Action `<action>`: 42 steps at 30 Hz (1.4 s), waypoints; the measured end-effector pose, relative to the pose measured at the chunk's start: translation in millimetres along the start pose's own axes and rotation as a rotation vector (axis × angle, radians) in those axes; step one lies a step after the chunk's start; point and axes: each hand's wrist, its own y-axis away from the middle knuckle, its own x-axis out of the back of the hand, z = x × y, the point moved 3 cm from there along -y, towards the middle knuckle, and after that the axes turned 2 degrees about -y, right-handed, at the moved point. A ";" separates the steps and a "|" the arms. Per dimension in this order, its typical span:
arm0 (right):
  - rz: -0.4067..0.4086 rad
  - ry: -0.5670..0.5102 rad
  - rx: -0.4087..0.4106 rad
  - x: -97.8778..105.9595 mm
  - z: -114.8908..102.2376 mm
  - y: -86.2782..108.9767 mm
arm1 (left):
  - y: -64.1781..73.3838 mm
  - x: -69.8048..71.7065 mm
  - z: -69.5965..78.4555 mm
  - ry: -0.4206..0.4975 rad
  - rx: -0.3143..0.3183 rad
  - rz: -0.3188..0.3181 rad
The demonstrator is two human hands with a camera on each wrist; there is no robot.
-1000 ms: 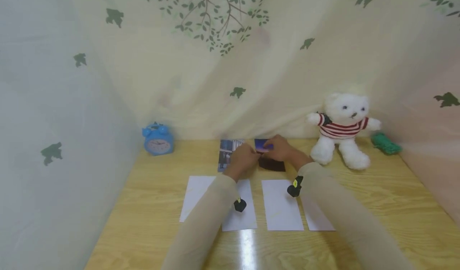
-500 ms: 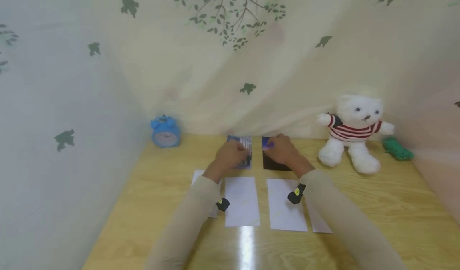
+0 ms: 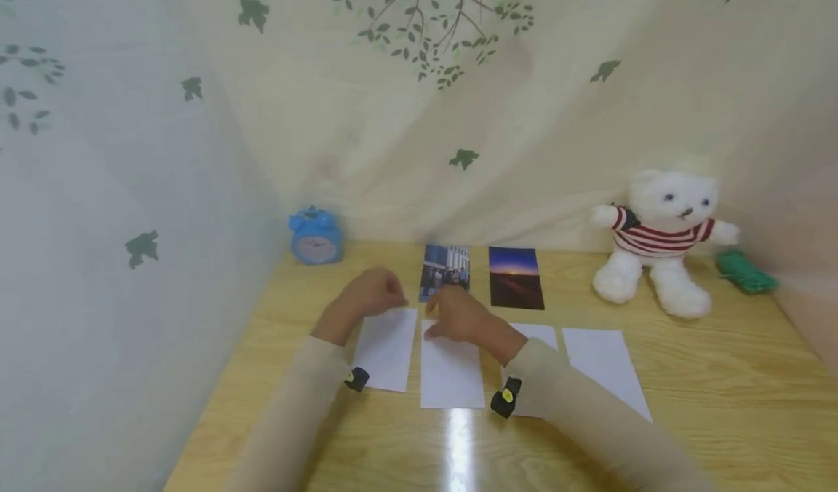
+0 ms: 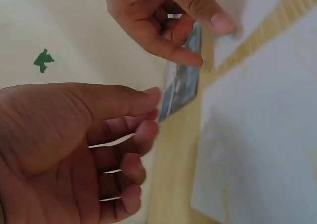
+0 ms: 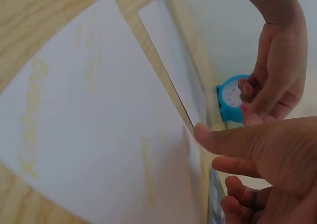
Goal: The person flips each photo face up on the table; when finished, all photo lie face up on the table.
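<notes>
My left hand (image 3: 366,294) hovers by the top edge of the leftmost white sheet (image 3: 386,354), its fingers loosely bent and holding nothing in the left wrist view. Over the top of the second white sheet (image 3: 452,379) is my right hand (image 3: 461,317), thumb and fingers spread apart; whether the thumb touches the paper, I cannot tell. Faint yellow print marks this sheet's back (image 5: 89,110) in the right wrist view. Behind the hands, a photo of a group of people (image 3: 440,265) and a sunset photo (image 3: 515,279) lie face up side by side.
Two more white sheets lie to the right, one partly under the right sleeve (image 3: 556,383), the other beyond it (image 3: 602,361). A blue alarm clock (image 3: 316,237) stands back left. A white teddy bear (image 3: 668,233) and a green bundle (image 3: 746,272) sit back right, before a curtain (image 3: 366,150).
Both hands have come off the two photos, which now lie flat and uncovered or mostly so. They moved left and nearer, to the first two white sheets. The head view shifted slightly.
</notes>
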 end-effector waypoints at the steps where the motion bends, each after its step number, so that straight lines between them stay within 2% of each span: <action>1: -0.021 -0.003 -0.036 -2.8 -1.0 0.1 | 2.5 -1.1 -5.4 -0.015 0.015 -0.033; 4: -0.029 0.008 -0.046 -5.8 3.2 -0.7 | 9.2 -5.6 -20.5 -0.051 0.042 -0.102; 9: 0.004 0.064 -0.020 -1.3 6.0 -1.7 | 21.4 -6.9 -36.5 -0.065 0.015 -0.168; 15: -0.024 -0.041 -0.074 -12.2 -7.5 -6.2 | 31.2 -7.9 -49.1 -0.082 0.053 -0.258; 18: -0.024 -0.051 -0.100 -18.8 -15.3 -8.1 | 33.3 -11.0 -52.1 -0.077 0.073 -0.285; 21: -0.006 -0.080 -0.119 -24.9 -17.7 -11.7 | 34.0 -12.0 -52.2 -0.069 0.075 -0.279; 25: 0.021 -0.074 -0.139 -39.0 -7.4 -18.6 | 33.9 -12.4 -50.8 -0.065 0.074 -0.273; 30: -0.009 -0.066 -0.188 -33.1 -20.8 -14.2 | 31.3 -14.1 -48.5 -0.074 0.056 -0.276; 32: -0.020 -0.114 -0.210 -27.1 -29.1 -10.8 | 29.8 -14.8 -47.8 -0.080 0.061 -0.277; 39: -0.004 -0.255 -0.202 -26.7 -26.1 -16.5 | 24.8 -19.5 -48.0 -0.098 0.071 -0.289; 42: -0.006 -0.346 -0.250 -25.8 -25.2 -17.8 | 25.8 -19.1 -48.8 -0.092 0.051 -0.282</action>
